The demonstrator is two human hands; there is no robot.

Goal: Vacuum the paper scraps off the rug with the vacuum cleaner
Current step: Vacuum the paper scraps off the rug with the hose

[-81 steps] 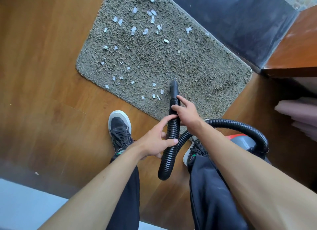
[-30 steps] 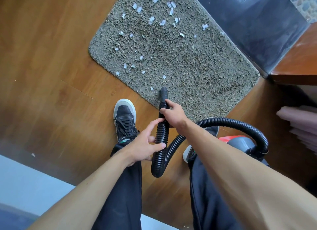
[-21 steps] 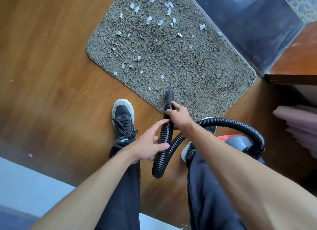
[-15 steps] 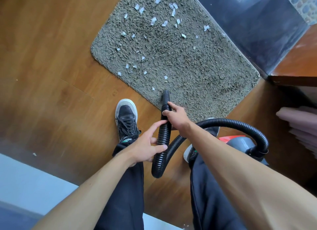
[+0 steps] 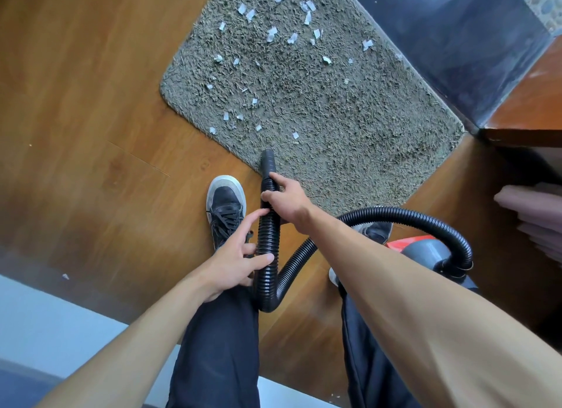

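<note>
1. Head view: the right hand (image 5: 286,200) grips the black hose (image 5: 267,234) just behind its nozzle (image 5: 268,161), whose tip meets the rug's (image 5: 349,127) near edge.
2. The left hand (image 5: 234,264) holds the hose lower down, thumb across it.
3. Paper scraps (image 5: 272,33) litter the rug's far-left part; the vacuum cleaner (image 5: 425,249) sits at the right.

Domestic interior, a room in a home.
- Warm wood-plank floor (image 5: 91,109), board seams visible.
- Small shaggy grey-green rug (image 5: 349,124) laid against dark glossy panel (image 5: 450,45), possibly glass door; view too oblique to say.
- Brown wooden furniture top (image 5: 535,103) at right, folded pink fabric (image 5: 529,209) stacked below it.
- Household canister vacuum cleaner (image 5: 425,251), red and grey, on floor, ribbed black hose (image 5: 410,214) looping from it.
- Pebble-pattern surface (image 5: 544,3) in far corner.
- Pale blue-white surface (image 5: 45,316) along near edge.
- Person in black lace-up sneaker (image 5: 225,206), dark trousers.
</note>
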